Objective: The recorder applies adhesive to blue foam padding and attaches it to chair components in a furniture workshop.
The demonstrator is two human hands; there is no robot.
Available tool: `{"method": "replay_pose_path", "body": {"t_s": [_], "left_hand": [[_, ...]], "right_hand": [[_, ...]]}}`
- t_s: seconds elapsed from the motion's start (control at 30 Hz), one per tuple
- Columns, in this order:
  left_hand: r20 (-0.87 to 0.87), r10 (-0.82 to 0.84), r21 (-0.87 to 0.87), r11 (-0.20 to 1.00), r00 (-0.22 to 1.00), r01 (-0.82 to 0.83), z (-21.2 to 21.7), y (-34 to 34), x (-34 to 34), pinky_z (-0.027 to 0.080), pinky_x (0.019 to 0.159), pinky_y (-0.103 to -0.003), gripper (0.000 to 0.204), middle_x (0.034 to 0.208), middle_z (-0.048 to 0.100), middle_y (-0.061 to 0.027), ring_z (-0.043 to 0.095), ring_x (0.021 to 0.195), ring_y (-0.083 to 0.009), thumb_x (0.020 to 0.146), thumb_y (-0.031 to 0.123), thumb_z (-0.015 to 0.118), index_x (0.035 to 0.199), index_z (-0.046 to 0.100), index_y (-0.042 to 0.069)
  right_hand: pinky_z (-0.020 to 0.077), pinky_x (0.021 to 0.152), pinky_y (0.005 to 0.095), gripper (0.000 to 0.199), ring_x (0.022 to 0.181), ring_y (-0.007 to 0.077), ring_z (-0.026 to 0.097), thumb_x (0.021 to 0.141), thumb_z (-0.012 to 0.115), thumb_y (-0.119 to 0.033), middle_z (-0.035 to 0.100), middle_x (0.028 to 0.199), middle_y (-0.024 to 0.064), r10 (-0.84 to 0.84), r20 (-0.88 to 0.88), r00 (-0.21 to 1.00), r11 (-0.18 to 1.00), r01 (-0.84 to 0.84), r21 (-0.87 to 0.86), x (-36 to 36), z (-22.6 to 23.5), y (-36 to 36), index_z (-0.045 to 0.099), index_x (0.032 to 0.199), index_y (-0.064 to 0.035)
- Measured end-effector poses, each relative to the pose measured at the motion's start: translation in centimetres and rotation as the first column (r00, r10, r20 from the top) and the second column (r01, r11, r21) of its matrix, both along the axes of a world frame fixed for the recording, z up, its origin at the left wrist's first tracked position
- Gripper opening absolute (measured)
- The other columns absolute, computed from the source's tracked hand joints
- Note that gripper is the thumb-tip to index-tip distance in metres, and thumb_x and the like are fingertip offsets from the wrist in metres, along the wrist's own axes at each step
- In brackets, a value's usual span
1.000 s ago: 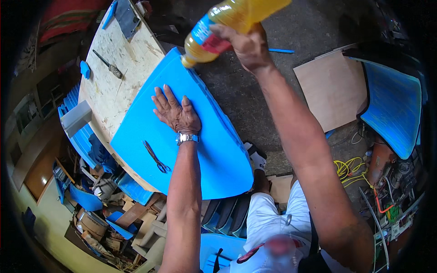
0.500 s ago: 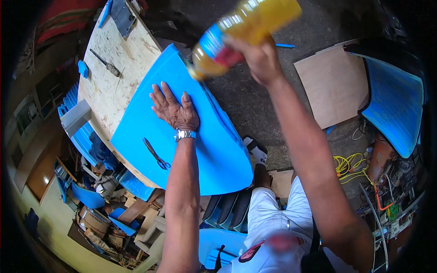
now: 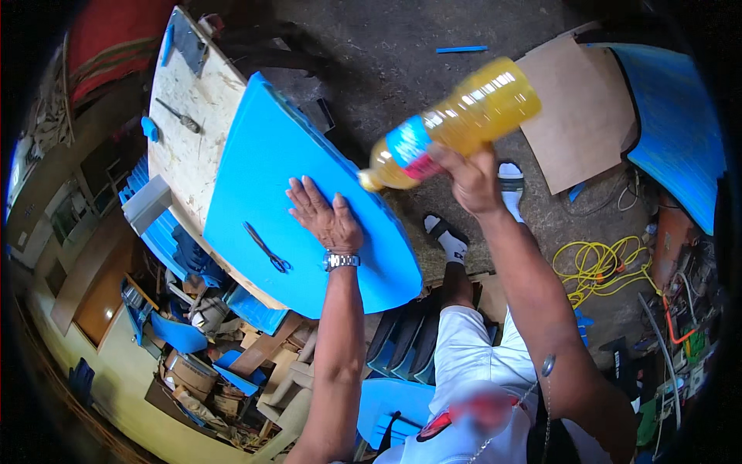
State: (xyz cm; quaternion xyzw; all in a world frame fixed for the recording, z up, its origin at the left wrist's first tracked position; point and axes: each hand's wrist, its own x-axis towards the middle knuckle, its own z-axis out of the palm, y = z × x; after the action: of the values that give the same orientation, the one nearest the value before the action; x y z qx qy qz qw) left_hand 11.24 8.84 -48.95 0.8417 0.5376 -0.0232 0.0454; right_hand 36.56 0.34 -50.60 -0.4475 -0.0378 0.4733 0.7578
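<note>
Head view: the left hand (image 3: 331, 222) lies spread on the blue foam sheet (image 3: 274, 185); the right hand (image 3: 473, 182) grips a bottle (image 3: 468, 116), neck (image 3: 372, 179) near the sheet's edge.

Worn on the head, the left of two side-by-side fisheye cameras looks steeply down on the nearby left hand (image 3: 330, 222) and right hand (image 3: 473, 182), its wide view reaching from white shorts (image 3: 464, 340) low down to dark floor (image 3: 379, 58) at the top.

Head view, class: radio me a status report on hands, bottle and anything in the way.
Left hand flat on blue sheet. Right hand gripping bottle, tilted, neck toward sheet's edge. Scissors lying on sheet, apart from left hand.
</note>
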Motion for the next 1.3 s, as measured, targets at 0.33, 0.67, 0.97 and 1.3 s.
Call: {"method": "replay_pose_path", "body": {"t_s": [0.33,0.67,0.97,1.3], "left_hand": [[0.079,0.009,0.025,1.000,0.997,-0.011,-0.6,-0.2,0.7,0.003,0.119,-0.054,0.067,0.164,0.016,-0.0145,0.012,0.151,-0.0344,0.102,0.048,0.031,0.156,0.024,0.010],[0.101,0.028,0.017,0.999,0.994,-0.030,-0.9,0.0,0.5,0.002,0.119,-0.055,0.067,0.163,0.017,-0.0141,0.012,0.151,-0.0341,0.101,0.049,0.031,0.156,0.025,0.011],[0.054,0.033,0.053,0.998,0.998,-0.036,-0.9,0.2,-0.1,0.002,0.118,-0.056,0.068,0.164,0.017,-0.0142,0.012,0.151,-0.0345,0.101,0.049,0.033,0.156,0.024,0.011],[0.108,0.026,0.022,0.999,0.994,-0.029,-2.1,-0.5,1.7,0.002,0.118,-0.056,0.066,0.164,0.016,-0.0132,0.012,0.151,-0.0344,0.102,0.048,0.030,0.156,0.024,0.012]], "right_hand": [[0.0534,0.078,0.0296,0.029,0.088,0.0155,0.067,0.082,0.077,-0.018,0.070,0.094,0.0060,0.130,0.113,0.985,0.987,-0.140,0.085,2.4,-4.0,10.1,0.064,0.103,-0.0036],[0.0559,0.082,0.0323,0.026,0.091,0.0152,0.068,0.087,0.072,-0.017,0.069,0.099,0.0044,0.203,-0.044,0.978,0.969,-0.195,0.150,2.2,-5.0,9.9,0.064,0.108,-0.0045],[0.0478,0.097,0.0358,0.045,0.106,0.0227,0.062,0.087,0.072,-0.023,0.064,0.115,0.0118,0.337,0.333,0.881,0.941,-0.322,-0.099,1.0,-0.6,-2.0,0.056,0.123,-0.0010],[0.0521,0.077,0.0297,0.019,0.085,0.0172,0.067,0.086,0.072,-0.023,0.069,0.090,0.0054,-0.090,0.546,0.833,0.987,0.002,0.159,2.5,-0.7,9.9,0.069,0.089,-0.0045]]}}
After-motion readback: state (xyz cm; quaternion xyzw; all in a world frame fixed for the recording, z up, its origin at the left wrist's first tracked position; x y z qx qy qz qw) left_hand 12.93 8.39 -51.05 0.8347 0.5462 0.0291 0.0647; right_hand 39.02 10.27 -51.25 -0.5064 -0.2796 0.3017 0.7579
